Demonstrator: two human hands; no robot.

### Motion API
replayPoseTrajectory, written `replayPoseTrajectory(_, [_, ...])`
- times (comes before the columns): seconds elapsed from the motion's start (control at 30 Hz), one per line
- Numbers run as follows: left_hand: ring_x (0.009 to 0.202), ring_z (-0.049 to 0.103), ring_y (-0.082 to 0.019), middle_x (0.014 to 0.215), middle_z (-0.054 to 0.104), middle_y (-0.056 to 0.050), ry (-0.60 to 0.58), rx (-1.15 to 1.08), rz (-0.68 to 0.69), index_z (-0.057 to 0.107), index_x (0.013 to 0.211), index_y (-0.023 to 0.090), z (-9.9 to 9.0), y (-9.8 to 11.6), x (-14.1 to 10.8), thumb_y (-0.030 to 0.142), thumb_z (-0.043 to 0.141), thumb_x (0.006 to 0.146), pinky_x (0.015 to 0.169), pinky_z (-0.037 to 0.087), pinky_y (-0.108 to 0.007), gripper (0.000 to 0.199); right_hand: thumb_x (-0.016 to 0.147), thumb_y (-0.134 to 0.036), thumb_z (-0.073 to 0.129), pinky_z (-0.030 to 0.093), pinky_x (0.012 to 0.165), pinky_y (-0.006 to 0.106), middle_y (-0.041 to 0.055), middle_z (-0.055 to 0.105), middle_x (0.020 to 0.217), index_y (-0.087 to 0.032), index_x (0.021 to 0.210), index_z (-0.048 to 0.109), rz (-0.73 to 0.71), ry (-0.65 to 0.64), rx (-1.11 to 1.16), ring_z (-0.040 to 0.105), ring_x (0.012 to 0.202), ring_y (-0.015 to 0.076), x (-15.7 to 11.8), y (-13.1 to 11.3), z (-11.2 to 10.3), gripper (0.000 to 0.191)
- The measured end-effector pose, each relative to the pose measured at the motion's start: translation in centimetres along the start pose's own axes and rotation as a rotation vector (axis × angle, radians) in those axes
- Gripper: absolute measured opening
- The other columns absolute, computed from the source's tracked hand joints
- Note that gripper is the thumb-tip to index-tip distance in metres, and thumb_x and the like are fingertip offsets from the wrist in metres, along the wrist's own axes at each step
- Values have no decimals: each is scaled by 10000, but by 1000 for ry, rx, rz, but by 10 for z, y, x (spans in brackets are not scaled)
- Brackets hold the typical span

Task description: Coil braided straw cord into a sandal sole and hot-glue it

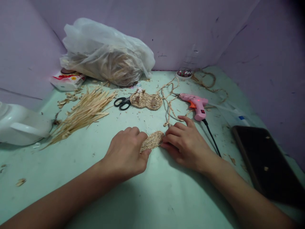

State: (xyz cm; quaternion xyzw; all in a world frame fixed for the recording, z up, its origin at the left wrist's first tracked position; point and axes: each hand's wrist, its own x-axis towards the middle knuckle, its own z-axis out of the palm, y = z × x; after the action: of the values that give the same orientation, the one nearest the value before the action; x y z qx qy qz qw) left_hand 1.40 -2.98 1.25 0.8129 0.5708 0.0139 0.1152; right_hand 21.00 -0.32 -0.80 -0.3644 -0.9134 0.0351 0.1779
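A small woven straw piece [153, 141] lies between my two hands, low over the pale green table. My left hand [128, 149] is closed on its left end, thumb below and fingers above. The fingertips of my right hand [179, 141] pinch its right end, with the index finger raised. Behind them sits another woven piece [145, 101], shaped like a small sole, with a whitish ornament on it. Braided cord [169, 106] trails to its right. Black-handled scissors [124, 103] touch its left side. A pink glue gun [196, 104] with a lit red light lies right of the cord.
Dry straw strips [83, 111] and a white jug [22, 124] are at the left. A plastic bag [107, 54] and a small box [68, 81] stand at the back, near a dish of beads [184, 74]. A dark phone-like slab [267, 162] lies at the right, beyond the black cable [212, 136].
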Motion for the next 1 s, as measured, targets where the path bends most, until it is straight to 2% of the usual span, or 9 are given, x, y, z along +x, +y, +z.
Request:
replayPoseTrajectory(0.6, [860, 537, -255, 899, 594, -91, 5, 29, 65, 643, 909, 175, 0, -1, 2, 343, 481, 809, 734, 436, -400, 254, 804, -240, 590, 279, 970, 500, 7, 632, 639, -192, 719, 692, -1, 97, -19, 539, 660, 176, -1, 1, 5, 141])
replayPoseTrajectory(0.7, [880, 536, -269, 901, 598, -91, -5, 43, 68, 639, 902, 173, -1, 1, 1, 414, 484, 816, 772, 428, -426, 299, 810, -256, 604, 273, 981, 499, 0, 635, 624, -200, 709, 700, -9, 135, -13, 539, 649, 168, -1, 2, 6, 150])
replayPoseTrajectory(0.8, [893, 533, -289, 921, 597, -104, 33, 72, 50, 620, 919, 160, -1, 4, 1, 480, 484, 810, 770, 422, -445, 365, 814, -265, 605, 271, 985, 496, 1, 640, 626, -204, 710, 706, 0, 130, -11, 545, 654, 166, -1, 1, 5, 157])
replayPoseTrajectory(0.9, [909, 526, -294, 957, 594, -115, 79, 95, 53, 605, 959, 154, 0, 7, 1, 406, 500, 807, 768, 415, -443, 312, 824, -270, 591, 259, 995, 493, 3, 645, 633, -205, 715, 706, 17, 101, -7, 550, 665, 166, -1, 0, 4, 171])
replayPoseTrajectory(1.0, [888, 529, -279, 929, 599, -105, 66, 70, 69, 616, 922, 164, 1, 8, 3, 353, 512, 801, 763, 416, -428, 248, 834, -280, 576, 250, 1003, 490, 2, 646, 639, -208, 722, 707, 35, 88, -3, 548, 675, 168, -1, 0, 4, 187])
